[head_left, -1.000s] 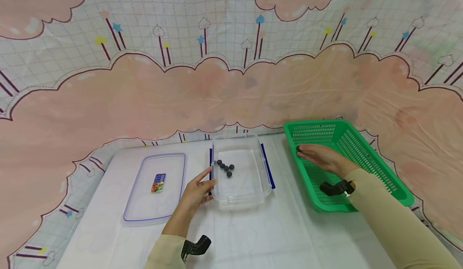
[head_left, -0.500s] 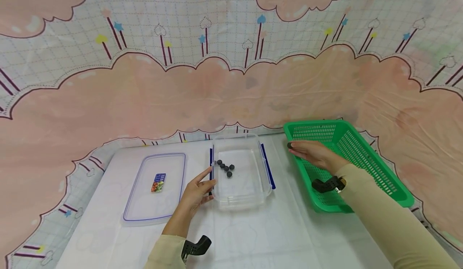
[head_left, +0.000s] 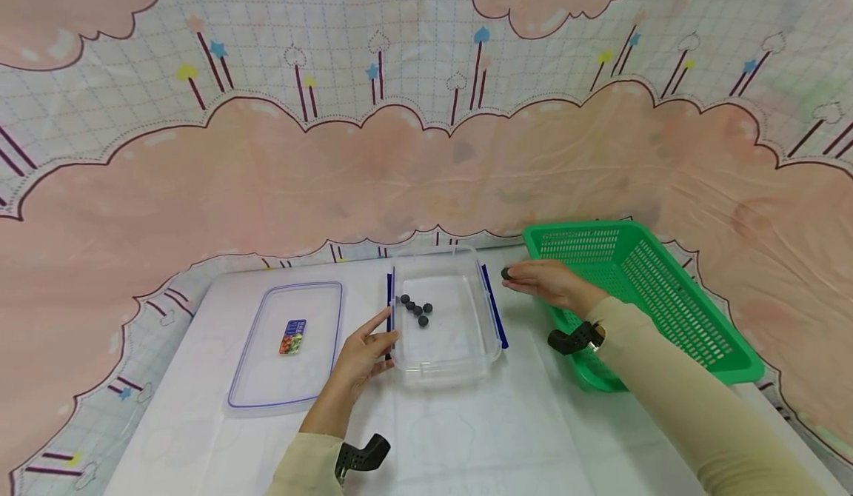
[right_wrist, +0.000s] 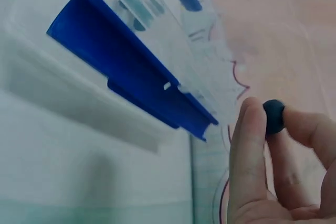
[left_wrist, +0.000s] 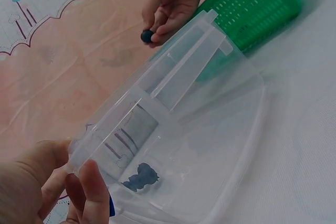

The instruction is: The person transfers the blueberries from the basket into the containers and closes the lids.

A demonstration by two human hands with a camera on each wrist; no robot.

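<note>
Right hand (head_left: 548, 284) pinches a small dark round ball (head_left: 506, 274) between thumb and fingertips just beside the blue clip of the clear rectangular plastic container (head_left: 445, 355), between it and the green slotted plastic basket (head_left: 673, 300), left hand (head_left: 360, 352) with relaxed fingers touching the container's left wall

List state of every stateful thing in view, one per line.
clear container: open, lid off, five dark balls inside
lid: off, flat on the table left of the container, small card on it
blue latches: unclipped, folded out
green basket: upright, no contents visible
left hand: fingers on the container's left edge
right hand: pinching a dark ball, just right of the container
</note>
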